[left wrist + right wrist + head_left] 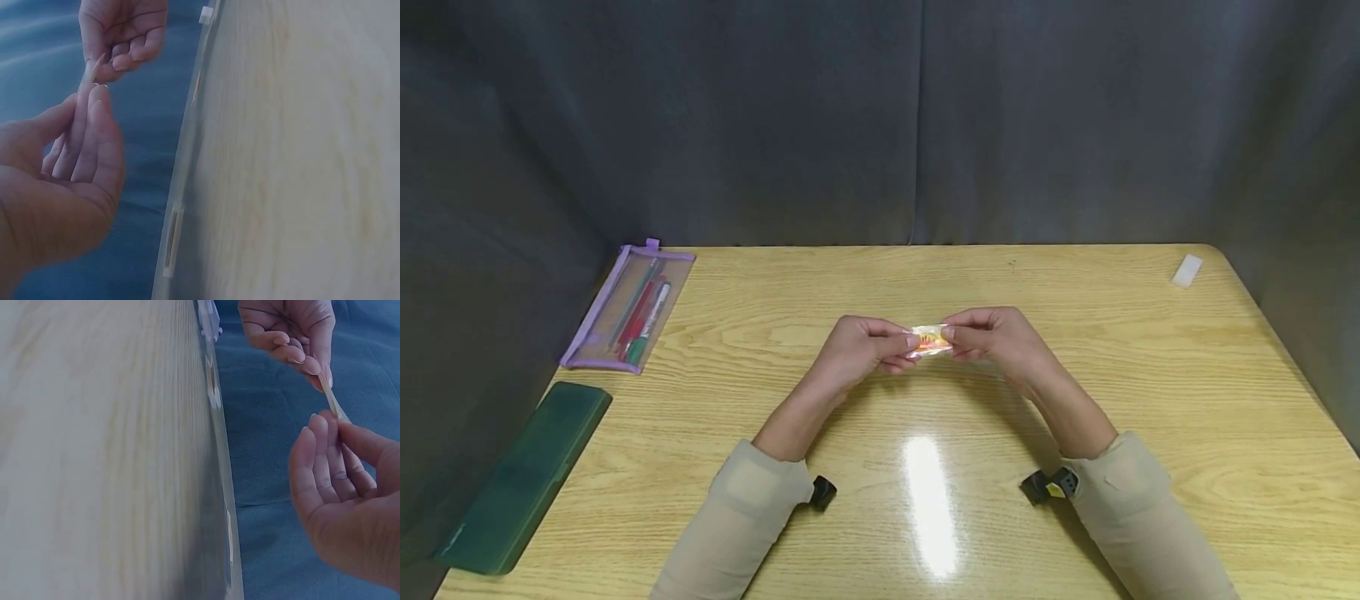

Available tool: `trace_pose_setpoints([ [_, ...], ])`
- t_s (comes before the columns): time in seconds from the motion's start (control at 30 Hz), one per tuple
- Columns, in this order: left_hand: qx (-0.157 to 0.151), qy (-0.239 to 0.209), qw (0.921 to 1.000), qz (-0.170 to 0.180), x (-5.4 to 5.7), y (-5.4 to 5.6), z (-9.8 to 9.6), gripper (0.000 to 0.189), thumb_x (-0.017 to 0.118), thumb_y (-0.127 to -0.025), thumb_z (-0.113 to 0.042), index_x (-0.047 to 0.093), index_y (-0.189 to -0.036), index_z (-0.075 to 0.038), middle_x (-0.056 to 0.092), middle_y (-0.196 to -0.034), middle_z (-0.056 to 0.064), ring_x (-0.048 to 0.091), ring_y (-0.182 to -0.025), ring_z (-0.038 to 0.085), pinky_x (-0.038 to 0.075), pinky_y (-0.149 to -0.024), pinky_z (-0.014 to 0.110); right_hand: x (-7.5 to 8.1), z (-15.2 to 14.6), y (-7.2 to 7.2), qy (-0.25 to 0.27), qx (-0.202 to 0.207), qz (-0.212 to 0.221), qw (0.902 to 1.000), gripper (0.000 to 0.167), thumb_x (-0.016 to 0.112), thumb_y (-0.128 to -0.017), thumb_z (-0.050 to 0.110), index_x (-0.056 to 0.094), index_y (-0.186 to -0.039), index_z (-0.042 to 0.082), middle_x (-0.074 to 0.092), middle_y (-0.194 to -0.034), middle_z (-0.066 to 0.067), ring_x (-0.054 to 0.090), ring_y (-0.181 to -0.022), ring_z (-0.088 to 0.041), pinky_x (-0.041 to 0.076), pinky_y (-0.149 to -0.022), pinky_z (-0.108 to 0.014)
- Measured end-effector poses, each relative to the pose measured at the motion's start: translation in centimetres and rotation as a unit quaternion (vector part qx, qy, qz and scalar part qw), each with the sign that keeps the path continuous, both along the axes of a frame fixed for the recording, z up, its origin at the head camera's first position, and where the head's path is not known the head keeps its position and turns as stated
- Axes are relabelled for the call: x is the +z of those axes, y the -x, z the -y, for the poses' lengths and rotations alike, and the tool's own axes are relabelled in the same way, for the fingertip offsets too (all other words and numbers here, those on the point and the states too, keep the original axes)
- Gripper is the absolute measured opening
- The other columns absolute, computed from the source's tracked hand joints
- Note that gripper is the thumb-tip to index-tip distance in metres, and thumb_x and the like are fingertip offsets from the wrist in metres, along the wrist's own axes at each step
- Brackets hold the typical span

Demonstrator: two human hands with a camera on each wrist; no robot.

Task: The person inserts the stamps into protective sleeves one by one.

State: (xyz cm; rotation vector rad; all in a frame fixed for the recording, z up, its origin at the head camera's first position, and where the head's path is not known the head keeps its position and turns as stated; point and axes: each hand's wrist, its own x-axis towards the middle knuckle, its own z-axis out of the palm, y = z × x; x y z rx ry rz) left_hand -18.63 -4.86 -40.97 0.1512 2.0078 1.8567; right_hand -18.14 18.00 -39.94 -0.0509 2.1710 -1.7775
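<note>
Between both hands, above the wooden table [775,283], is a small shiny packet [931,340] with yellow and red print. My left hand [863,346] pinches its left end between thumb and fingers. On the opposite end, the thumb and fingers of my right hand [996,337] pinch it too. Both wrist views show the packet edge-on as a thin flat strip, stretched from the left hand [294,334] to the right hand [128,37]. Its two ends are hidden under the fingertips.
A clear zip pouch with purple trim [597,321] lies at the back left, pens inside. Nearer on that side is a dark green case [527,475]. A small white block [1187,271] sits at the back right corner. Dark curtains [760,125] hang behind the table.
</note>
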Motion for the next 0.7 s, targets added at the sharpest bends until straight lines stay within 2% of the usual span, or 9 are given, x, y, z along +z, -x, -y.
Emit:
trace_pose_setpoints([
  [0.2,-0.002,0.004,1.0,0.005,-0.01,0.14,0.12,0.022,0.076,-0.093,-0.02,0.078,-0.105,-0.001,0.079,-0.09,0.013,0.076,-0.075,0.019,0.064,-0.078,0.041,-0.02,0.0,-0.15,-0.013,0.003,-0.006,0.9999,0.032,0.066,-0.099,0.017,0.068,-0.118,-0.009,0.075,-0.09,0.001,0.074,-0.084,-0.021,0.062,-0.085,-0.038],
  [0.33,0.001,0.003,0.9999,0.01,-0.07,0.12,0.13,0.023,0.076,-0.093,-0.019,0.077,-0.107,-0.001,0.079,-0.091,0.012,0.076,-0.073,0.017,0.064,-0.077,0.039,0.0,0.07,-0.18,-0.016,0.01,-0.01,0.9998,0.03,0.064,-0.1,0.017,0.068,-0.117,-0.008,0.075,-0.089,-0.003,0.073,-0.083,-0.016,0.062,-0.086,-0.037],
  [0.53,0.006,0.003,0.9998,0.017,-0.18,0.01,0.06,0.022,0.075,-0.093,-0.017,0.077,-0.107,0.0,0.079,-0.089,0.013,0.075,-0.072,0.015,0.064,-0.076,0.037,-0.08,0.11,-0.1,-0.025,0.013,-0.007,0.9996,0.03,0.064,-0.1,0.016,0.068,-0.118,-0.008,0.074,-0.091,-0.002,0.073,-0.085,-0.018,0.062,-0.087,-0.039],
  [0.7,0.006,0.009,0.9998,0.014,-0.14,0.02,-0.03,0.023,0.075,-0.093,-0.019,0.077,-0.108,-0.001,0.079,-0.09,0.014,0.078,-0.08,0.027,0.064,-0.078,0.042,-0.14,0.15,-0.09,-0.028,0.008,-0.012,0.9995,0.031,0.066,-0.099,0.019,0.069,-0.119,-0.005,0.074,-0.1,-0.002,0.075,-0.09,-0.026,0.061,-0.09,-0.043],
])
